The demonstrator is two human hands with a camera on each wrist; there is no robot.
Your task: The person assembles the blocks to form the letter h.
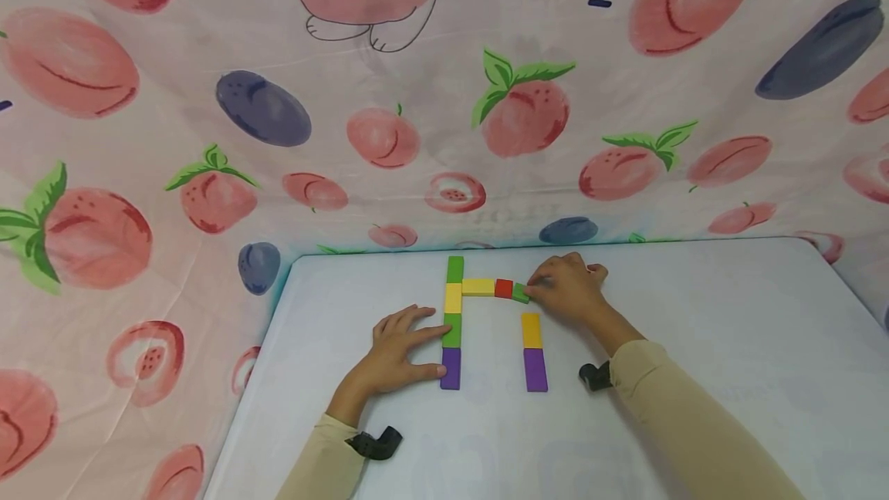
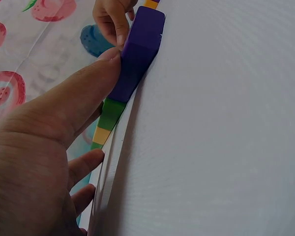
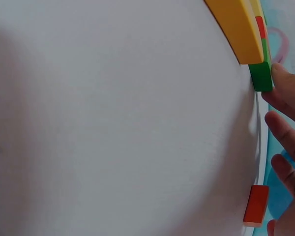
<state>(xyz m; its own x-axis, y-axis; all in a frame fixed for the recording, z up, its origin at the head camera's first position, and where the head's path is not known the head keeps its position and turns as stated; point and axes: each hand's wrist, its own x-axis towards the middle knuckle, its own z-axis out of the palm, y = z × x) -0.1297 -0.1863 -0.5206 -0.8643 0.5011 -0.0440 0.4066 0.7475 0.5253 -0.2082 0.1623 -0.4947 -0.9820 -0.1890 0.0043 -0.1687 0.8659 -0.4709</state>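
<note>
In the head view, my left hand (image 1: 392, 357) has its fingers spread at a column of blocks. Its thumb touches a purple block (image 1: 451, 369) and a finger touches the green block (image 1: 452, 336) above. Farther up are a yellow block (image 1: 453, 299) and a green top block (image 1: 454, 268). A row runs right from the column: a long yellow block (image 1: 478, 287), a red block (image 1: 503, 288), then a slightly turned small green block (image 1: 520, 293). My right hand (image 1: 569, 288) pinches that small green block at its outer end, thumb and finger against it (image 3: 263, 76).
Below the row's right end, an orange-yellow block (image 1: 531, 330) stands in line with a purple block (image 1: 535, 370). A red-orange block (image 3: 256, 205) lies by my right fingers. The white table (image 1: 458, 438) meets a fruit-printed cloth (image 1: 451, 114) at its far edge.
</note>
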